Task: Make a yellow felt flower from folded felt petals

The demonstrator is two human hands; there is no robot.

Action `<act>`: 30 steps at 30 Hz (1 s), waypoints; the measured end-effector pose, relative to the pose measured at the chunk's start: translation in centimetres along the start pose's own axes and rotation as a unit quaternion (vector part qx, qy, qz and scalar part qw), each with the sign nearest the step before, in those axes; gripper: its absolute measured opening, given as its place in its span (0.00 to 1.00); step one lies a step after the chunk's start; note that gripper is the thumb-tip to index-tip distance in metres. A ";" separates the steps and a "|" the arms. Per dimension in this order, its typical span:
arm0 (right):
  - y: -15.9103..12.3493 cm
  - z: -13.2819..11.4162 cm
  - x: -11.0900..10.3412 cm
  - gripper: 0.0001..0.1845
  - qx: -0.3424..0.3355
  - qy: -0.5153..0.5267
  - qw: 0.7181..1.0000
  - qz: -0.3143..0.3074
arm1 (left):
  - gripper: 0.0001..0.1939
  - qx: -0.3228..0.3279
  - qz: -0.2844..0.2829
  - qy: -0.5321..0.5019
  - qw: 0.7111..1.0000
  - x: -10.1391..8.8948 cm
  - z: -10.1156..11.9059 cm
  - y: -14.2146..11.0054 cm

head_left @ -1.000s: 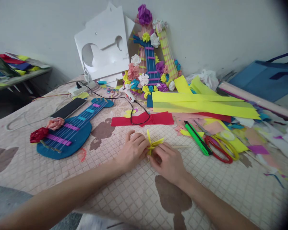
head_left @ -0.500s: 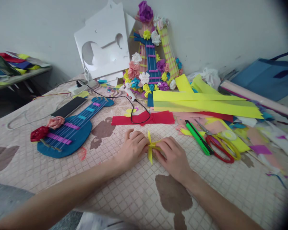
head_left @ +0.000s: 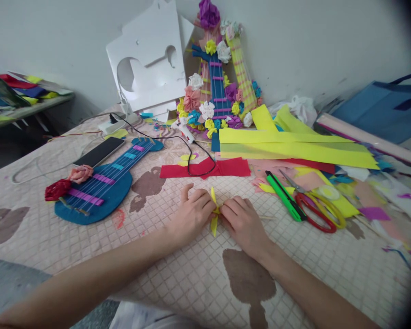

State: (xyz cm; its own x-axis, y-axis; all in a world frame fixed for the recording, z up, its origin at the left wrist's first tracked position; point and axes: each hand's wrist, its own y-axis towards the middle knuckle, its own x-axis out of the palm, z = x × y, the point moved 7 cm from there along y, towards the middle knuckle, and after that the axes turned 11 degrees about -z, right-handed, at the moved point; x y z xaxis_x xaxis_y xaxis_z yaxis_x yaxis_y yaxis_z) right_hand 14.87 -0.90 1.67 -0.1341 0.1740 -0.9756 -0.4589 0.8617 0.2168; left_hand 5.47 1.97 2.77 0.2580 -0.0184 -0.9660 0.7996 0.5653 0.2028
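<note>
Between my hands is a small yellow crepe paper flower (head_left: 213,225) with narrow pointed petals, one sticking up and one pointing down toward me. My left hand (head_left: 192,210) pinches its left side, the little finger lifted. My right hand (head_left: 243,224) is closed on its right side, fingertips almost meeting those of the left. The fingers hide the flower's middle. A thin pale stick (head_left: 267,217) shows just right of my right hand. Beyond both hands lies a red paper strip (head_left: 233,167) with a black cord across it.
At left lies a blue toy guitar (head_left: 118,189) with paper roses, beside a phone (head_left: 99,151). A white glue gun (head_left: 185,129) rests farther back. To the right are a green cutter (head_left: 285,196), scissors (head_left: 317,212) and yellow paper strips (head_left: 294,151). Decorated guitars (head_left: 219,87) lean at the wall.
My right fingers have drawn in closer to the left ones and now cover the flower's right petal. The pale stick has come into view beside my right hand.
</note>
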 end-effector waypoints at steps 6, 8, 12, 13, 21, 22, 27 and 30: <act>0.0 -0.4 0.1 0.11 -0.006 -0.043 0.999 0.003 | 0.09 0.036 -0.003 0.098 0.994 0.9 0.6 -0.1; 0.0 -0.7 0.3 0.11 -0.012 -0.045 0.999 0.002 | 0.09 0.044 -0.005 0.107 0.993 1.2 0.7 -0.1; 0.0 -0.9 0.3 0.12 -0.005 -0.035 0.999 0.007 | 0.09 0.038 -0.004 0.068 0.997 1.6 0.4 -0.2; -0.1 -0.8 0.2 0.11 0.002 -0.027 1.000 0.008 | 0.09 0.032 0.000 0.053 0.998 1.5 0.2 -0.2; -1.9 1.4 -1.5 0.06 0.012 0.018 1.000 0.003 | 0.05 -0.001 0.018 -0.037 0.999 0.4 -0.6 -0.5; -2.0 1.7 -1.5 0.07 0.014 0.016 1.000 0.000 | 0.05 -0.001 0.016 -0.043 0.999 0.3 -0.6 -0.5; -2.0 2.0 -0.7 0.07 0.019 0.012 1.000 -0.022 | 0.06 -0.007 0.013 -0.054 0.998 0.4 -0.7 -0.4; -1.8 2.1 -0.8 0.07 0.019 0.004 0.999 -0.034 | 0.06 -0.009 0.011 -0.059 0.998 0.3 -0.7 -0.3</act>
State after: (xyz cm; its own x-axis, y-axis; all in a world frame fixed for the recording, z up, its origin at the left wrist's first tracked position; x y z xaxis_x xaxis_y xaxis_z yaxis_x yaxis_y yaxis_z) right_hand 17.64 -1.62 1.95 -0.1115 0.1111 -0.9875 -0.4337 0.8887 0.1490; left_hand 4.92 2.38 2.26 0.3386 -0.1026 -0.9353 0.7837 0.5809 0.2200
